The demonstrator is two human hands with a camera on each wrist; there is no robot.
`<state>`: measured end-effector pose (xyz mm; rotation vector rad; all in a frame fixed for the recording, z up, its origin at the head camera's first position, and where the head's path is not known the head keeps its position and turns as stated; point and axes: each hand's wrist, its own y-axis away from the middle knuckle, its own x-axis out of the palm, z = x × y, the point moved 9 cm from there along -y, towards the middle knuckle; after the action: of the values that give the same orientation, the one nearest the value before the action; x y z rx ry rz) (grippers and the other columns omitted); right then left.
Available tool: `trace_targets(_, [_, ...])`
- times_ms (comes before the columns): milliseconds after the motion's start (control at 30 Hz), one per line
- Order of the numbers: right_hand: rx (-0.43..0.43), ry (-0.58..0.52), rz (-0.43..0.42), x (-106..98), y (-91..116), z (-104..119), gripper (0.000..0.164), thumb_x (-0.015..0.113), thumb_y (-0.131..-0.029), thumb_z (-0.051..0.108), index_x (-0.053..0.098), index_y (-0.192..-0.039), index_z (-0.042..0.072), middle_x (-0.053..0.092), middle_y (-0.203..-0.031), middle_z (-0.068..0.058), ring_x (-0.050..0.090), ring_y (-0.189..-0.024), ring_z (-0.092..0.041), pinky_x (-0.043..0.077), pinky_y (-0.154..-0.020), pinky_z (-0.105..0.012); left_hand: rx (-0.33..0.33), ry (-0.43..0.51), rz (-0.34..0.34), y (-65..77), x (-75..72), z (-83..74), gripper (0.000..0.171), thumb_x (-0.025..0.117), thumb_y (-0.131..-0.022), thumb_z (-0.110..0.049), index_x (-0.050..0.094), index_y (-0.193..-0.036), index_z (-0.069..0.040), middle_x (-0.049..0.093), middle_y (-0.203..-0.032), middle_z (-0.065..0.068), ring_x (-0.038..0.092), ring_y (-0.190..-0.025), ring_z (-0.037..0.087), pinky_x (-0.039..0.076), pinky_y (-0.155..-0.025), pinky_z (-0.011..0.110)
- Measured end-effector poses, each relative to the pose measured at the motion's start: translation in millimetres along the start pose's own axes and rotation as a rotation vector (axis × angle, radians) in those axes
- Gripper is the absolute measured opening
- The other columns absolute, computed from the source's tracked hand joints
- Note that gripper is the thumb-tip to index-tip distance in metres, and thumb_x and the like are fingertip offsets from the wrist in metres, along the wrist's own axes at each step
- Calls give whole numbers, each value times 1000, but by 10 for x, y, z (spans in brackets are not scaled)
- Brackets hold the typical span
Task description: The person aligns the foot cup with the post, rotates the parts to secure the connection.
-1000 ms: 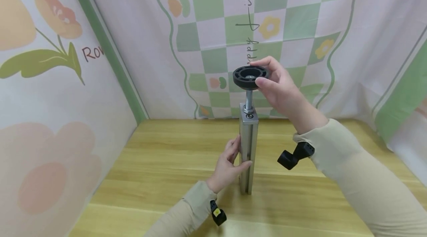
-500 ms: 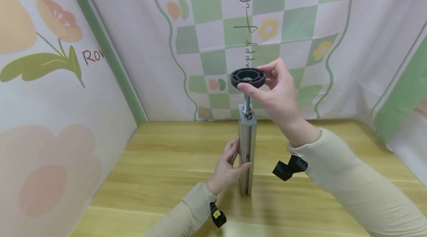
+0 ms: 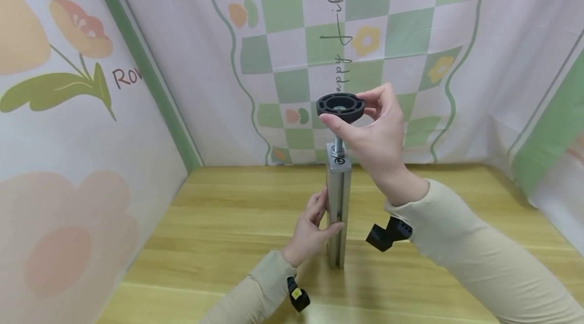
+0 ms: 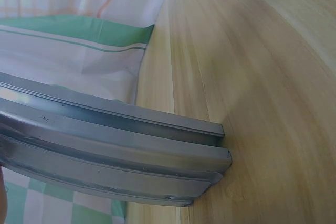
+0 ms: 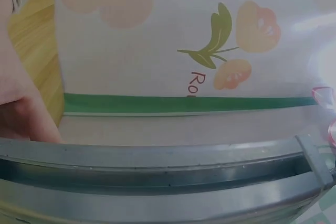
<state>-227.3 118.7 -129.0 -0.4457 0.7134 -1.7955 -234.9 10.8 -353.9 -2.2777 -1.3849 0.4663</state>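
Note:
An aluminium profile stands upright on the wooden table, a metal end plate on its top. From that plate rises a threaded stem with a nut at its base, carrying a black round levelling foot. My right hand holds the foot's rim, thumb at the front and fingers behind. Lower down, my left hand grips the profile, thumb across its near face. The left wrist view shows the grooved profile ending at the tabletop. In the right wrist view, the left hand appears beside it.
The wooden tabletop spreads around the profile. A patterned cloth hangs behind it, and another printed cloth closes off the left side. Small black wrist devices are on both sleeves.
My right hand has turned around the foot's rim, its thumb sliding left along the front while the wrist came down and leftward. My left hand keeps its grip on the profile.

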Motion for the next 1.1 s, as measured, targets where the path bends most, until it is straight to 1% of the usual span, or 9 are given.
trace_targets(167, [4,-82,49,22,-24,-33,47,81,-70,1,45,-95,17,52,-92,8,54,-85,-13,43,-76,-22,-6,8,-3,2,-4,2,81,61,-84,12,14,-149,-4,34,-130,24,38,-109,4,31,-110,22])
trace_targets(267, [-11,-261,138,70,-60,-63,49,83,-72,11,43,-101,17,53,-95,3,53,-86,-13,44,-76,-19,-12,11,-5,0,-2,11,82,61,-83,14,14,-149,-3,34,-131,24,38,-109,4,32,-109,19])
trace_targets(400, [5,-567,362,225,-120,-122,58,79,-76,34,42,-116,14,53,-109,-6,55,-97,-15,47,-86,-20,-16,15,-6,-5,-2,19,82,60,-83,14,15,-149,-3,33,-132,24,38,-109,4,33,-108,17])
trace_targets(467, [38,-682,500,320,-137,-152,58,75,-81,35,41,-122,13,52,-116,-8,56,-103,-16,47,-91,-23,-11,16,-6,-3,-3,19,82,60,-83,14,14,-149,-4,33,-132,24,38,-109,5,33,-107,17])
trace_targets(567, [70,-799,690,431,-127,-162,59,67,-86,39,39,-131,14,52,-123,-9,54,-108,-17,42,-95,-27,-1,12,-5,2,-6,14,83,61,-84,13,14,-150,-7,33,-131,25,38,-109,5,33,-107,17])
trace_targets(700, [155,-932,883,522,-76,-151,51,52,-91,33,36,-136,14,50,-129,-10,49,-115,-18,39,-99,-32,3,2,-11,3,-15,7,84,62,-84,12,15,-150,-9,34,-130,25,38,-108,5,34,-107,20])
trace_targets(867, [265,-1115,997,567,-28,-146,47,44,-87,20,41,-132,11,51,-127,-15,47,-118,-24,38,-100,-38,23,5,-18,4,-16,-15,83,62,-84,11,16,-149,-9,35,-130,27,39,-108,4,34,-107,20])
trace_targets(967, [268,-1179,1027,575,-18,-136,47,43,-85,19,45,-130,7,53,-126,-17,47,-117,-25,37,-99,-40,20,5,-19,5,-16,-14,83,62,-83,12,17,-149,-11,35,-130,27,39,-108,4,33,-108,19])
trace_targets(1100, [251,-1189,1039,581,-15,-129,46,43,-85,20,49,-128,5,54,-125,-16,48,-116,-25,37,-98,-40,5,5,-18,5,-18,-1,85,62,-83,12,18,-150,-15,35,-129,25,39,-108,5,33,-109,20])
